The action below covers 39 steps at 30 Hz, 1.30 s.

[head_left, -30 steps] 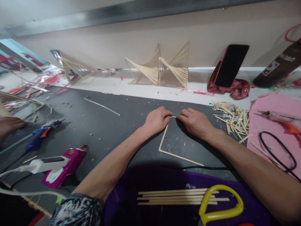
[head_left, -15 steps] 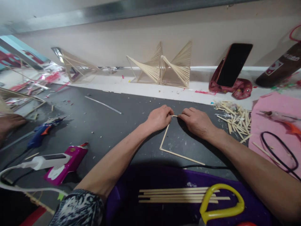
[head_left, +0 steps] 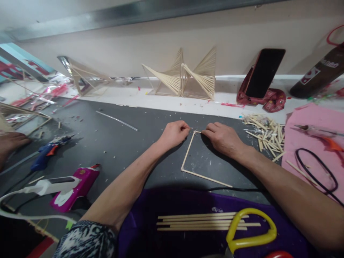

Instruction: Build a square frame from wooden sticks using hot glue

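On the grey tabletop lies a frame of thin wooden sticks, joined at two corners, with one long side reaching toward the lower right. My right hand is closed over the far stick, which runs under its fingers; only a short end shows beside the corner. Just left of that corner, my left hand is off the frame, its fingers pinched together. Whatever may be between those fingertips is too small to tell. Several loose sticks rest on purple cloth near me, partly under yellow-handled scissors.
Finished stick models stand at the wall beside a propped phone. Short stick pieces are heaped on the right, by pink sheet. A blue glue gun, a magenta power strip and another person's hand are at left.
My left hand has come off the frame's far corner and shifted slightly left, uncovering the joint. My right hand stays on the far stick.
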Available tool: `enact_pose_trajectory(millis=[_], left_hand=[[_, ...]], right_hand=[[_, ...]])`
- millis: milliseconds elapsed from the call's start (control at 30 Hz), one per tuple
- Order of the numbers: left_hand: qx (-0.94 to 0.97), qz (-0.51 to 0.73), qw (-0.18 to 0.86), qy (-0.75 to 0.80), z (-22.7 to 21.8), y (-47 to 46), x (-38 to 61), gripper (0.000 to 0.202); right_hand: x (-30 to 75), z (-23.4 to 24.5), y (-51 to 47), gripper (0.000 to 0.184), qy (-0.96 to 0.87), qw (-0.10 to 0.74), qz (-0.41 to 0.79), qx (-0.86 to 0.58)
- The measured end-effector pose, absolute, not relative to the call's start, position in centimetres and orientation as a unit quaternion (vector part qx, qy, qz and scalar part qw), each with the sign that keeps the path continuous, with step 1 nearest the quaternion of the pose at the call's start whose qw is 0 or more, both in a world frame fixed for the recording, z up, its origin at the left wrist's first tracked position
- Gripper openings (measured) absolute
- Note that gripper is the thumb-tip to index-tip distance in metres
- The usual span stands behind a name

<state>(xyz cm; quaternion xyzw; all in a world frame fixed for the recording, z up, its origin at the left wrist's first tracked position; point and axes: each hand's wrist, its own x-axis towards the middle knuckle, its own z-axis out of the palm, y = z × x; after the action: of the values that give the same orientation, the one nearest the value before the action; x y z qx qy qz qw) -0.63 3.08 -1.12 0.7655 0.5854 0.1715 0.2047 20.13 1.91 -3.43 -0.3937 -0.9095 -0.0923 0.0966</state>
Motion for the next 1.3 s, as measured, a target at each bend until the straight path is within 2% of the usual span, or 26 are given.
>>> enact_pose_trajectory(millis=[133,267,467,867,1200,1300], left_hand=[[0.797,0.192,0.16,0.55,-1.4,3.3,-0.9,0.026],[0.862,0.163,0.113,0.466,-2.0,3.2,-0.7,0.029],[0.87,0.107,0.068,0.475,-2.3,3.0,-0.3,0.03],[0.838,0.091,0.093,0.53,-2.0,3.3,0.0,0.025],[0.847,0.127,0.105,0.505,-2.2,3.1,-0.6,0.019],[0.834,0.157,0.113,0.517,-2.1,3.2,-0.8,0.025]], right_hand=[[20.1,-3.4,1.9,0.028,-0.909,0.098,-0.088,-0.395],[20.2,-3.5,1.9,0.028,-0.909,0.092,-0.089,-0.396],[20.2,-3.6,1.9,0.028,-0.908,0.095,-0.098,-0.395],[20.2,-3.6,1.9,0.028,-0.909,0.096,-0.089,-0.396],[20.2,-3.6,1.9,0.029,-0.909,0.093,-0.09,-0.397],[20.2,-3.6,2.0,0.029,-0.907,0.094,-0.093,-0.399]])
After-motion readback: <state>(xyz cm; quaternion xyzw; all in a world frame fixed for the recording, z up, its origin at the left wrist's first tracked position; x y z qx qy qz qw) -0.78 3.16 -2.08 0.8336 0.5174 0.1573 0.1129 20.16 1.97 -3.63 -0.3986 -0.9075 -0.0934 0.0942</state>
